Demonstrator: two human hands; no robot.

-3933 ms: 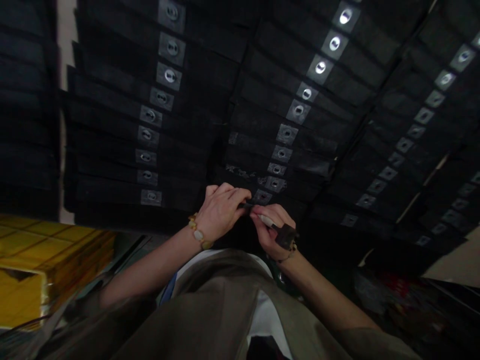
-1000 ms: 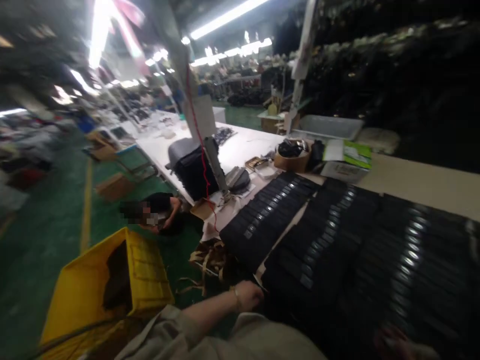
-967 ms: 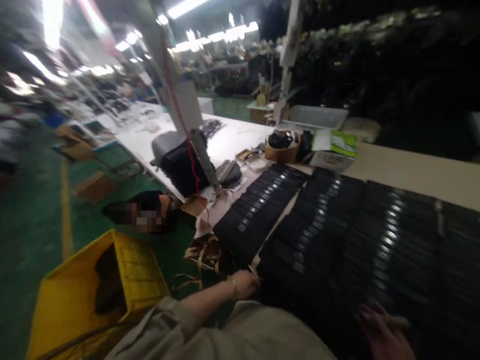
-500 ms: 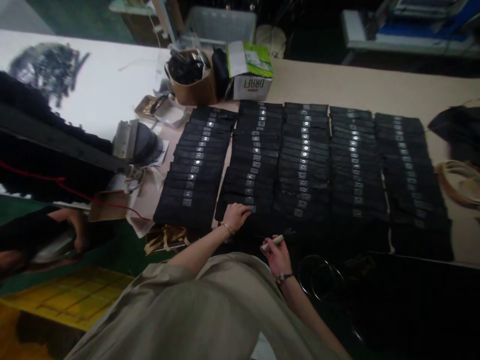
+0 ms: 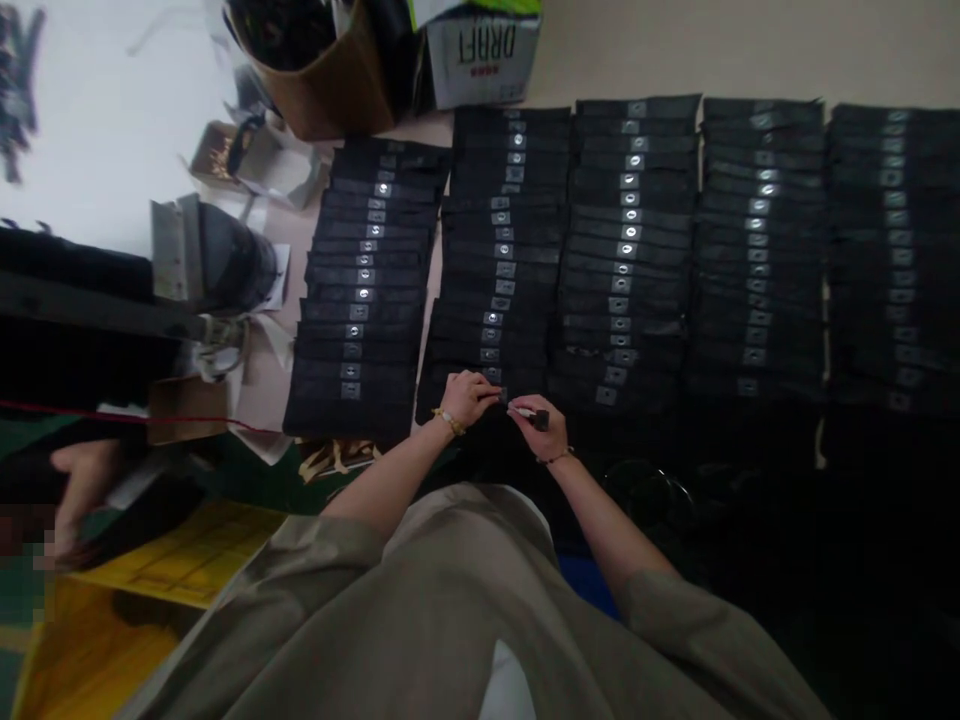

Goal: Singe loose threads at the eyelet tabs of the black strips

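Observation:
Rows of black fabric strips (image 5: 495, 270) lie side by side on the table in several columns, each strip with a metal eyelet on a grey patch. My left hand (image 5: 466, 398) pinches the end of a strip in the lowest row, beside a small eyelet patch (image 5: 501, 396). My right hand (image 5: 538, 430) sits just to its right, shut on a small white-handled tool (image 5: 527, 412) with a dark head (image 5: 542, 420). The tool's tip nearly meets the left fingertips. The pinched spot is partly hidden by my fingers.
A beige table top (image 5: 675, 50) carries the strips. Beyond them stand a white printed box (image 5: 484, 60), a brown tub of dark items (image 5: 307, 70) and a grey-black device (image 5: 210, 260). A co-worker's hand (image 5: 82, 490) and a yellow crate (image 5: 180, 560) show at lower left.
The view has swung from the wide hall down onto the strips. My hands have come together over the lowest row, and the left now pinches a strip.

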